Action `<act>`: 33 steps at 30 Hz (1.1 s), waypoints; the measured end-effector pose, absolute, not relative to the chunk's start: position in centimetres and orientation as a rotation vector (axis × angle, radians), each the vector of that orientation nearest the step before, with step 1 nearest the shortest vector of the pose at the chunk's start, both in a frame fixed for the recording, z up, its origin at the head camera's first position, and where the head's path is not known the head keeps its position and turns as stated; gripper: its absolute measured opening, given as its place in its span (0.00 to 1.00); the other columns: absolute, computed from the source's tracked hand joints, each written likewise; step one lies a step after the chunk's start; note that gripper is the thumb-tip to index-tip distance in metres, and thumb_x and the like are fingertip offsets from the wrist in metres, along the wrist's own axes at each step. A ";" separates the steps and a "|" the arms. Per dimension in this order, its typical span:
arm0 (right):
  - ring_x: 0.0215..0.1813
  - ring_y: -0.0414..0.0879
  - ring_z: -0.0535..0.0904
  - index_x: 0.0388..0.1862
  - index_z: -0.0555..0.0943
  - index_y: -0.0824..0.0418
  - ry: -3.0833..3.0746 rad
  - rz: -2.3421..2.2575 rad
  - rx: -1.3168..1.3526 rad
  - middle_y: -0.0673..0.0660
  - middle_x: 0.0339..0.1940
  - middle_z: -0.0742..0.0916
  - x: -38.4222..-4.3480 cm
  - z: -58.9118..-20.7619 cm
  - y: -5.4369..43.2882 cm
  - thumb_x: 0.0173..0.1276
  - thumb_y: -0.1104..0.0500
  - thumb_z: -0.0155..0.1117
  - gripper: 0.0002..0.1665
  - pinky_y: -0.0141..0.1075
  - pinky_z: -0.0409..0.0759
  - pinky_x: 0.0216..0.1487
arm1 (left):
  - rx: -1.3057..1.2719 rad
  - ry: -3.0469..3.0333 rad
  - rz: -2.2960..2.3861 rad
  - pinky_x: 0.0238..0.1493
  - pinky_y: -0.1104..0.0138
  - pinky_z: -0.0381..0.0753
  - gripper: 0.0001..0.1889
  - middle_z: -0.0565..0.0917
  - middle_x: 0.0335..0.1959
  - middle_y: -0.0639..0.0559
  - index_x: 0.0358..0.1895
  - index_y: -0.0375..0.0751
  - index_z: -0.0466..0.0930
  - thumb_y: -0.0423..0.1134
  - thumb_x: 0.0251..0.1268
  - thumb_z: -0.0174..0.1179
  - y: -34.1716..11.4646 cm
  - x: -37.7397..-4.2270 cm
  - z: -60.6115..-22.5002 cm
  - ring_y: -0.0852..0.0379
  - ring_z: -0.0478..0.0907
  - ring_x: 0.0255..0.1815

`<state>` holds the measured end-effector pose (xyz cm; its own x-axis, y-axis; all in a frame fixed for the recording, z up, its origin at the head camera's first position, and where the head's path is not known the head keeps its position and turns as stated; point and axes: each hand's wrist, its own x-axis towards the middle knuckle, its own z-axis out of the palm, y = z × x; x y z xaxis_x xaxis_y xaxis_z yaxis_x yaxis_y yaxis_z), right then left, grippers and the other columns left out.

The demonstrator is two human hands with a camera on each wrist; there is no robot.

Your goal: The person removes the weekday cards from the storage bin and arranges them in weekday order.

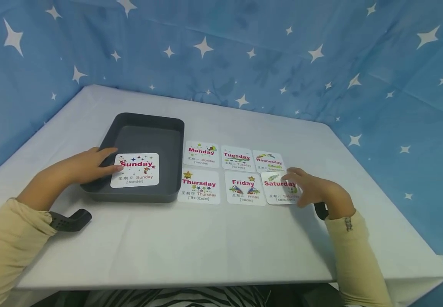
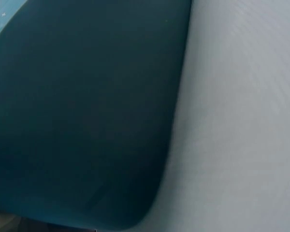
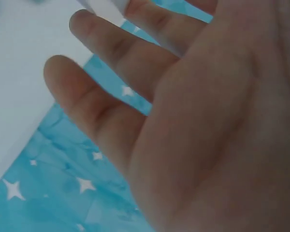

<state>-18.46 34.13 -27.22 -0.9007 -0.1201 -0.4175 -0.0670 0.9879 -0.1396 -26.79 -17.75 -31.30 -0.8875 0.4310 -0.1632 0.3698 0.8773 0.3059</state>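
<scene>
My left hand (image 1: 77, 167) reaches over the dark grey tray (image 1: 172, 196) and pinches the Sunday card (image 1: 138, 179) at its left edge, thumb across its face. That card faces up inside the tray's outline. At the right end of the lower row, my right hand (image 1: 317, 189) grips the Saturday card (image 1: 276, 198) by its right side, fingertips over the printed face. The card's top overlaps the bottom of the Wednesday card (image 1: 269, 160). Spread fingers of the right hand (image 3: 183, 130) fill the right wrist view; the left wrist view shows mostly the tray's outer wall (image 2: 87, 106).
Monday (image 1: 201, 162), Tuesday (image 1: 236, 167) and Wednesday form the upper row. Below lie Thursday (image 1: 198, 200) and Friday (image 1: 246, 201), left of Saturday. A white cloth covers the table (image 1: 206, 247). Blue starry fabric (image 1: 229, 64) hangs behind.
</scene>
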 end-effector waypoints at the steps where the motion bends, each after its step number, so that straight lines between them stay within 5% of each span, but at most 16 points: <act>1: 0.63 0.65 0.58 0.67 0.60 0.59 2.684 -0.167 -0.134 0.64 0.72 0.49 -18.4 -27.4 34.4 0.48 0.68 0.66 0.45 0.49 0.70 0.50 | 0.610 2.817 0.399 0.55 0.36 0.60 0.42 0.56 0.61 0.16 0.67 0.25 0.49 0.60 0.65 0.45 -17.7 -26.8 -31.4 0.22 0.56 0.61; 6: 0.62 0.64 0.58 0.66 0.60 0.61 2.679 -0.195 -0.201 0.66 0.71 0.49 -18.7 -27.6 34.8 0.47 0.69 0.65 0.45 0.43 0.69 0.45 | 0.639 2.830 0.397 0.56 0.36 0.58 0.41 0.56 0.61 0.17 0.67 0.25 0.49 0.59 0.67 0.44 -18.0 -26.9 -31.5 0.22 0.54 0.61; 15: 0.67 0.66 0.53 0.66 0.61 0.58 2.648 -0.212 -0.228 0.64 0.72 0.49 -18.3 -28.2 33.7 0.48 0.65 0.68 0.45 0.53 0.68 0.55 | 0.647 2.824 0.381 0.56 0.36 0.59 0.41 0.58 0.60 0.17 0.67 0.24 0.50 0.58 0.66 0.45 -18.0 -26.8 -32.0 0.23 0.56 0.61; 33: 0.70 0.68 0.47 0.69 0.60 0.59 2.625 -0.223 -0.186 0.66 0.72 0.50 -18.4 -28.0 34.2 0.47 0.61 0.71 0.49 0.60 0.61 0.59 | 0.664 2.826 0.361 0.56 0.35 0.59 0.38 0.57 0.61 0.17 0.67 0.26 0.51 0.58 0.68 0.41 -17.9 -27.1 -31.7 0.22 0.55 0.61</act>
